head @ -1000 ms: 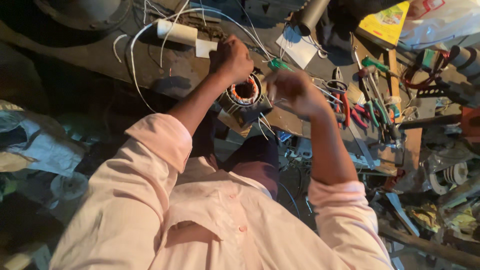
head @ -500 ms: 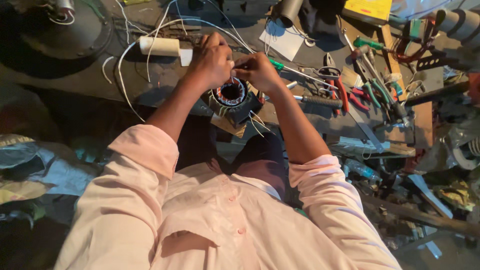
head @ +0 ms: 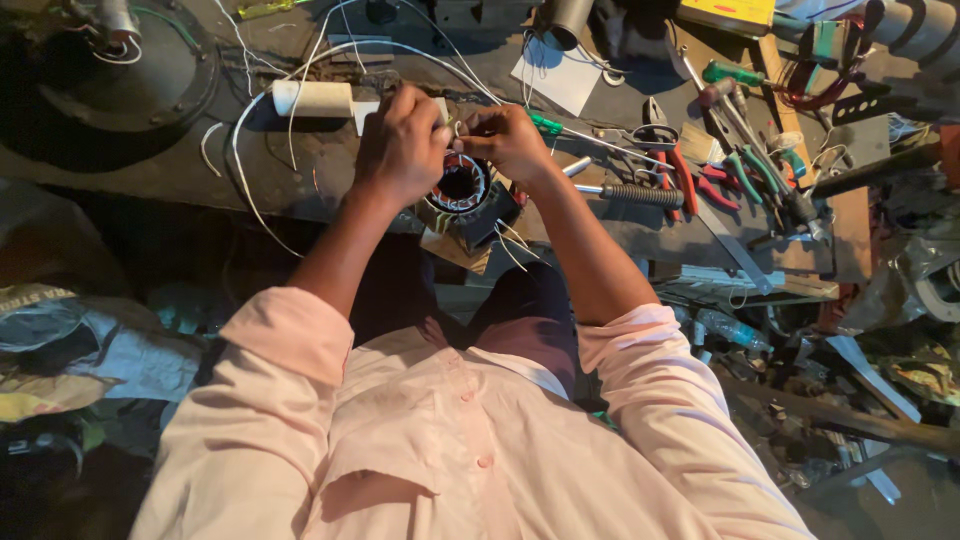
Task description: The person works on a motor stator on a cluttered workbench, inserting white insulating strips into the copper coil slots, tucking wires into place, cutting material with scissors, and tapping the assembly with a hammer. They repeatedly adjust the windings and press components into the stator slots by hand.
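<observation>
— Both hands are working at the stator (head: 462,187), sitting at the bench (head: 300,170) edge above my knees.

— What are they gripping?

— Left hand (head: 400,150) is curling closed over its rim; right hand (head: 505,140) is pinching a thin wire (head: 458,128). Pliers (head: 690,180) are lying just right.

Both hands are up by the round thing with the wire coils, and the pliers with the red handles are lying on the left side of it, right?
Not quite. Both hands, left hand and right hand, are at the round coil piece, but the red-handled pliers lie to its right, among the other tools. The head view shows this.
</observation>
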`<state>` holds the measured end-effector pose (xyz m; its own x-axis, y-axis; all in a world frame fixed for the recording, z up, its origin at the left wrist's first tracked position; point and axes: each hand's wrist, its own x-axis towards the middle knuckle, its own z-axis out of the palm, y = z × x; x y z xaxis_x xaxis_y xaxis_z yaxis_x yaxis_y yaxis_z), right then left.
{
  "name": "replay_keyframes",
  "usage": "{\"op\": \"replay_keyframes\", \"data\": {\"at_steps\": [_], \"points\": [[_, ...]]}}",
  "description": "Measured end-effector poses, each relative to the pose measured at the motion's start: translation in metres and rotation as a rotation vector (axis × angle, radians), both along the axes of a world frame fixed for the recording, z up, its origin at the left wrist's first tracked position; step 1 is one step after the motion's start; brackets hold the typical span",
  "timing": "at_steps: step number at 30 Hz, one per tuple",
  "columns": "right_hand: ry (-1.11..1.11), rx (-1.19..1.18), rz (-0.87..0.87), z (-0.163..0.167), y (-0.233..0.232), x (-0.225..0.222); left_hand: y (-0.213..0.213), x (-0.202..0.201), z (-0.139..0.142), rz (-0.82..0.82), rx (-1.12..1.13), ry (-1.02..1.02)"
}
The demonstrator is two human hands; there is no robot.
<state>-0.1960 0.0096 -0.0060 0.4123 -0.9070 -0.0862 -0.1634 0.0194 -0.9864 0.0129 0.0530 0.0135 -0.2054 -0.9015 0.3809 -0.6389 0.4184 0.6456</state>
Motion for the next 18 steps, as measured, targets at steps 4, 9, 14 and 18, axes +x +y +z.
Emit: {"op": "replay_keyframes", "data": {"at_steps": [4,9,14,18], "points": [[-0.012,0.037,-0.033,0.003,0.0,0.001,0.019,0.002,-0.001,-0.004,-0.067,-0.087],[0.004,0.132,-0.158,0.002,0.002,0.001,0.026,-0.005,-0.005,-0.005,-0.215,-0.092],[-0.08,0.003,-0.062,0.001,0.005,0.001,0.025,-0.005,-0.01,0.004,-0.306,-0.201],[-0.067,-0.052,0.049,0.002,0.003,0.001,0.023,-0.004,-0.011,-0.009,-0.369,-0.286]]}}
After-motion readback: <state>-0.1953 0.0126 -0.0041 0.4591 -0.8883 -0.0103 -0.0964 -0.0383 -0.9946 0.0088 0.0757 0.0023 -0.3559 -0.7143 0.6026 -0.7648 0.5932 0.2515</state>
